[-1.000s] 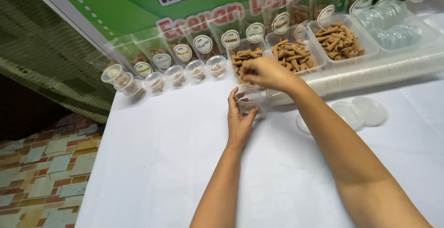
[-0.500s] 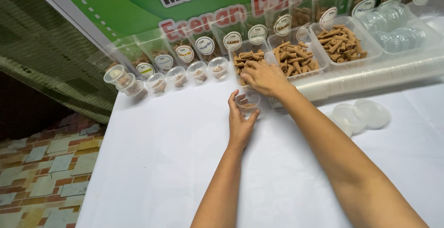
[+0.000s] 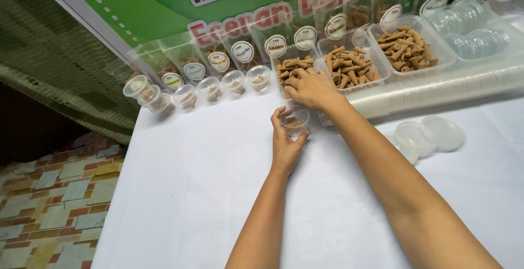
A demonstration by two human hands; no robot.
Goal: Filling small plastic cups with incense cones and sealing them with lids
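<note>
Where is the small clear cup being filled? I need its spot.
Head view, centre: the small clear cup stands on the white table, gripped by the left hand, just below the right hand.

Bare white tabletop (image 3: pixel 218 192) fills the lower middle and left of the frame, free to pass. Across the top, a row of small lidded cups (image 3: pixel 207 90), trays of brown cones (image 3: pixel 355 67) and a lying stack of clear lids (image 3: pixel 436 89) block; loose lids (image 3: pixel 431 135), perhaps three, sit at right.

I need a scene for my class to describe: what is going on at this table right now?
A person's left hand steadies a small clear plastic cup on the white table. The right hand reaches into a clear tray of brown incense cones. A row of filled cups stands to the left, and loose lids lie to the right.
</note>
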